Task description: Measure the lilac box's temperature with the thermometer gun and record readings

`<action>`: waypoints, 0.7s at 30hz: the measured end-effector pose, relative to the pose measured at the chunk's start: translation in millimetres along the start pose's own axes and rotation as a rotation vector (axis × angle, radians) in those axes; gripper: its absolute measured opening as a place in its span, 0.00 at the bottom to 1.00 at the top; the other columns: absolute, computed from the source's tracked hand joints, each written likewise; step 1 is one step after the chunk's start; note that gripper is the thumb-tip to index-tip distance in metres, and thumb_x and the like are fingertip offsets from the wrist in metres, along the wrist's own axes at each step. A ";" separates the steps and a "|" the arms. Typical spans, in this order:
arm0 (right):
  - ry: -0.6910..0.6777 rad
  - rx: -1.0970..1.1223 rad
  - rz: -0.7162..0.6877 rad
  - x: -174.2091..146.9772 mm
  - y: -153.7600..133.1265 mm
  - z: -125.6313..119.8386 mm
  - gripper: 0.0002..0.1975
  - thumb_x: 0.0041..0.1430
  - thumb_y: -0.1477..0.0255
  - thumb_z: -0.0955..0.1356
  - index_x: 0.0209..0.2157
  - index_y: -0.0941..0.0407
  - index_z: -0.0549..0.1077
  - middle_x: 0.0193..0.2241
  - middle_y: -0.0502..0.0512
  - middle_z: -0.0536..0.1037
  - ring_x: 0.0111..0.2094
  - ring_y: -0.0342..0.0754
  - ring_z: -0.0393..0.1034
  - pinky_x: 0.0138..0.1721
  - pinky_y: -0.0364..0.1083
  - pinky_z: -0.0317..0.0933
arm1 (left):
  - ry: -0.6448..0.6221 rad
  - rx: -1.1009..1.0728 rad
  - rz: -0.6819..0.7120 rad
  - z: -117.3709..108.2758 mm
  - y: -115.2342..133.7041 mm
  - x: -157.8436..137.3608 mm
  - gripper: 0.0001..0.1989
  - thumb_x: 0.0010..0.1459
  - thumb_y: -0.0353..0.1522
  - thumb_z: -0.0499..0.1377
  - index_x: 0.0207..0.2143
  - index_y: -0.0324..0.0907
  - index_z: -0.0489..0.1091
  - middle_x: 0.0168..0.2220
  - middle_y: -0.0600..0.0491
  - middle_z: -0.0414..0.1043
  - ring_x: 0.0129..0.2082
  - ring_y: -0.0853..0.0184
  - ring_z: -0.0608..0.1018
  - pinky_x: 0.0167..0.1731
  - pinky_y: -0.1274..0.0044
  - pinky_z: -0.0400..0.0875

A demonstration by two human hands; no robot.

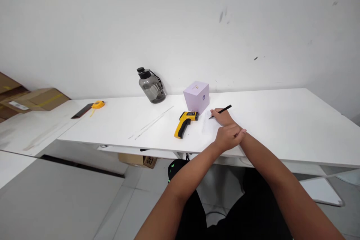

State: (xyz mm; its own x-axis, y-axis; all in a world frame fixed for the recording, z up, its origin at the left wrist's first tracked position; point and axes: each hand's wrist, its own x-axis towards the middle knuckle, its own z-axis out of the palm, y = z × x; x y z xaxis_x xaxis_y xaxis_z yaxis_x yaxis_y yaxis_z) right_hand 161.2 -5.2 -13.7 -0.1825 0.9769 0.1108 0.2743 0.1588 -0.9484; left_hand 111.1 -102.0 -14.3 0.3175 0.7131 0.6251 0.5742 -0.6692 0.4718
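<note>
A black pen (222, 110) slants up from the fingers of my right hand (224, 117), its tip low over a faint white sheet of paper (207, 124) on the white table. My left hand (228, 137) lies against my right wrist with its fingers curled and thumb pointing right; whatever may be inside the fingers is hidden. Left of the paper rests a yellow and black infrared thermometer (184, 123), shaped like a pistol. Just behind it stands a lilac box (197, 96) with a small printed mark.
A grey, see-through water bottle (152, 87) with a black lid stands near the wall. Farther left lie an orange tape measure (98, 104) and a dark flat strip (82, 111). Cardboard boxes (46, 99) are stacked at the far left. Under the table shows another carton (137, 160).
</note>
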 end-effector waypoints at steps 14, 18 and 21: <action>-0.047 0.020 0.014 -0.3 -0.8 0.3 0.17 0.56 0.60 0.66 0.19 0.54 0.73 0.14 0.46 0.66 0.22 0.44 0.60 0.30 0.46 0.56 | -0.021 -0.013 -0.031 -0.8 0.3 1.2 0.24 0.67 0.42 0.46 0.18 0.46 0.51 0.18 0.55 0.57 0.22 0.70 0.66 0.23 0.73 0.56; -0.040 0.012 0.017 1.1 0.1 0.3 0.17 0.56 0.61 0.66 0.19 0.54 0.73 0.14 0.46 0.66 0.23 0.44 0.60 0.30 0.46 0.56 | -0.022 -0.011 -0.030 -0.7 0.0 1.2 0.24 0.67 0.42 0.46 0.18 0.45 0.51 0.18 0.55 0.57 0.22 0.70 0.66 0.24 0.73 0.57; -0.022 0.010 0.034 1.5 -0.3 0.8 0.16 0.56 0.61 0.66 0.19 0.54 0.73 0.14 0.46 0.66 0.23 0.44 0.60 0.31 0.46 0.56 | -0.022 -0.017 -0.027 -0.9 -0.1 1.2 0.24 0.67 0.42 0.46 0.18 0.45 0.50 0.18 0.55 0.57 0.22 0.70 0.65 0.24 0.73 0.56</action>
State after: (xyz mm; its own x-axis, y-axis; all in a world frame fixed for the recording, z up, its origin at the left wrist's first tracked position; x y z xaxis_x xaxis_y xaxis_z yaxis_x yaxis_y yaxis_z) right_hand 160.1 -3.9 -13.4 -0.1940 0.9784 0.0719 0.2710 0.1239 -0.9546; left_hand 110.7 -101.3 -13.0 0.3187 0.7350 0.5985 0.5698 -0.6532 0.4986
